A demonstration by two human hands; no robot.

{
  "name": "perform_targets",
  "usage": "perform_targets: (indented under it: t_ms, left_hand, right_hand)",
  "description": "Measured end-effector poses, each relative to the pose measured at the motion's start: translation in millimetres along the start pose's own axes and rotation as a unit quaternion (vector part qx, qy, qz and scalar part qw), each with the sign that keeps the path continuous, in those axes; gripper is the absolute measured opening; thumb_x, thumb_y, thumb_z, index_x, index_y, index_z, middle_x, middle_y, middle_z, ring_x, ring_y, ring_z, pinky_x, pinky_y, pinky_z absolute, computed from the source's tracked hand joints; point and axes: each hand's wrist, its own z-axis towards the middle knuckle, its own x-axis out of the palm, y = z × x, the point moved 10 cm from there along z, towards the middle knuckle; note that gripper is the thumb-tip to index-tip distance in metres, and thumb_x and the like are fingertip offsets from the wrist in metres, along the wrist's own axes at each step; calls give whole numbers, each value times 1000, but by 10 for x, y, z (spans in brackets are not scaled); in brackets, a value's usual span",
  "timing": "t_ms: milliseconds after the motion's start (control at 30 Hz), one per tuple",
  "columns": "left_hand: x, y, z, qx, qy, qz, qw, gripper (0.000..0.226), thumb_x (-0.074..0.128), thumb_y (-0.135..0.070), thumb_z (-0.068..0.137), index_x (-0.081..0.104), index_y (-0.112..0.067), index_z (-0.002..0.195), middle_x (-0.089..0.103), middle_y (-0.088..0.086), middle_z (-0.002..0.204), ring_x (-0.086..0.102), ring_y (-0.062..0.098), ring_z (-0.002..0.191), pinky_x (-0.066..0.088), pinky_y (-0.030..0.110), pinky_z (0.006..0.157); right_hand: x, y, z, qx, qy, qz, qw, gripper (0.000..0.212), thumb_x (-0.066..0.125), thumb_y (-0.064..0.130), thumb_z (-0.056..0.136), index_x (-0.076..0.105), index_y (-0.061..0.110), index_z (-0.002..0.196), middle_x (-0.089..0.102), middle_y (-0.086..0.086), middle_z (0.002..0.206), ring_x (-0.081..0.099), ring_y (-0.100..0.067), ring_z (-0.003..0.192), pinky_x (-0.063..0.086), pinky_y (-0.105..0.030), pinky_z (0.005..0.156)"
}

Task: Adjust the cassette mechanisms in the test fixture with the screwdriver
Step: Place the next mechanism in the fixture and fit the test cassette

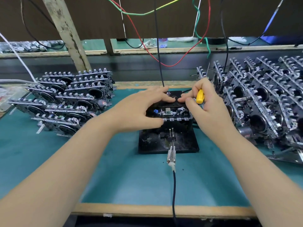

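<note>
Teal matting [114, 169] covers the workbench under both forearms, with coloured wires [170, 64] hanging from above. Between the hands sits the black test fixture [183, 143], a flat base plate carrying a raised block, and on that block lies the black-and-silver cassette mechanism [170, 112] being worked on. The left hand [139, 110] lies over the mechanism's left side, fingers stretched forward and pressing on its top, thumb along the front edge. The right hand [208, 105] curls round the yellow-handled screwdriver [200, 96], forefinger reaching to the mechanism's top; the tip is hidden, so whether it sits in a screw cannot be told. A metal clip on a dark cable [171, 154] lies at the fixture's near edge. Stacked mechanisms [70, 102] sit beyond the left hand, and a larger heap [265, 102] just beside the right.

The mechanism looks light and stiff, but its thin stamped tabs and small parts would likely bend or snag. It is best steadied by the frame edges, with gentle torque on the slim screwdriver.
</note>
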Motion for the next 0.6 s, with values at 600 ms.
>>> perform_targets:
  t_ms: [600]
  left_hand:
    - [74, 161, -271, 4, -121, -20, 992, 39, 66, -34, 93, 53, -43, 129, -1, -16, 167, -1, 6, 154, 13, 26, 118]
  right_hand:
    - [46, -161, -122, 20, -19, 86, 996, 27, 49, -1, 98, 37, 21, 89, 74, 4, 102, 62, 5, 114, 42, -6, 91]
